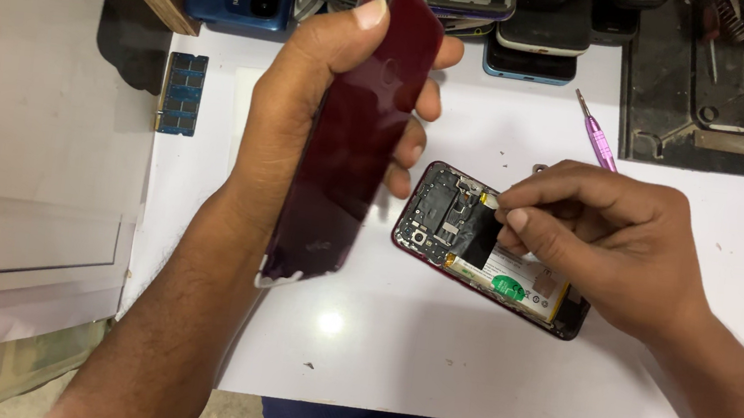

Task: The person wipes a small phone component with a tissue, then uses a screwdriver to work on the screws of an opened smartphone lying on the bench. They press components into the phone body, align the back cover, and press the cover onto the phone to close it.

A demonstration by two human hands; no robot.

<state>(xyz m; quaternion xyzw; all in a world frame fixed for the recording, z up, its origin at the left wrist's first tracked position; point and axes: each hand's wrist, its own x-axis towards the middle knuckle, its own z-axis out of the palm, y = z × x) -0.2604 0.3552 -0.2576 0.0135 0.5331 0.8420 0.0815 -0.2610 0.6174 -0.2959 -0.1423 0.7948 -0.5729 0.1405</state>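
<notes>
The left hand [329, 94] grips a thin, glossy red back cover [357, 134] by its long edges, likely light, slippery and brittle, while the right hand [599, 242] pinches something small over the opened phone [487, 249].

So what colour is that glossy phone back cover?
Dark red glossy phone back cover, seen best in the head view.

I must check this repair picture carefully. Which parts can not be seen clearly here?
Head view only:
- Lower right part of the opened phone: covered by the right hand.
- What the right fingers pinch: too small to tell.
- Stacked phones at the top: cut off by the picture edge.
- Inner side of the red back cover in the left hand: turned away.
</notes>
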